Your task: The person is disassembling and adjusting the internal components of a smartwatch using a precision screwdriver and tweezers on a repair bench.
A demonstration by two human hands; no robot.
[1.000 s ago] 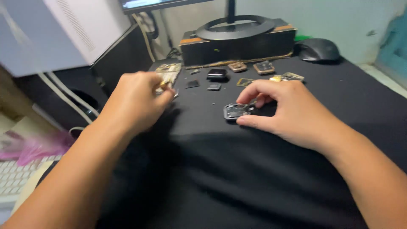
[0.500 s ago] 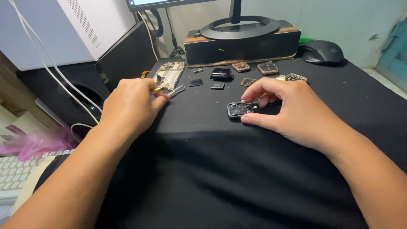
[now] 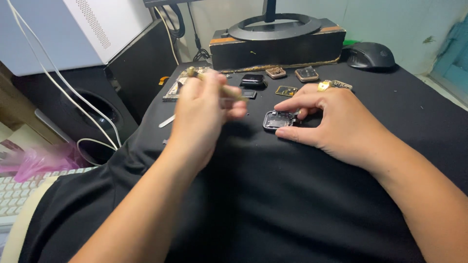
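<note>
The left hand (image 3: 202, 119) was lifted a little above the black mat (image 3: 273, 204). Its fingers were wrapped around a thin tan tool (image 3: 214, 85), and the tool's tip pointed to the right. The tool looked blurry, so its kind was hard to tell.

The right hand (image 3: 336, 122) lay flat on the mat. Its thumb and first finger pinched a small, square watch case (image 3: 279, 120) and pressed it down on the mat. The case was open on top, and tiny parts showed inside it. It sat in the middle of the mat, just right of the left hand.

Behind the hands, more little parts lay in a row on the mat. There was a dark watch (image 3: 253, 80), two small brown cases (image 3: 276, 72) and a flat gold piece (image 3: 286, 90). A metal strip (image 3: 166, 121) lay near the mat's left edge.

At the back stood a black box (image 3: 278, 48) with a round stand (image 3: 273, 27) on top. A black mouse (image 3: 369, 54) sat to its right. A dark speaker (image 3: 92, 104) stood on the left, with white cords (image 3: 63, 95) hanging across it. A pink bag (image 3: 36, 163) and a white keyboard (image 3: 19, 190) were at the far left.
</note>
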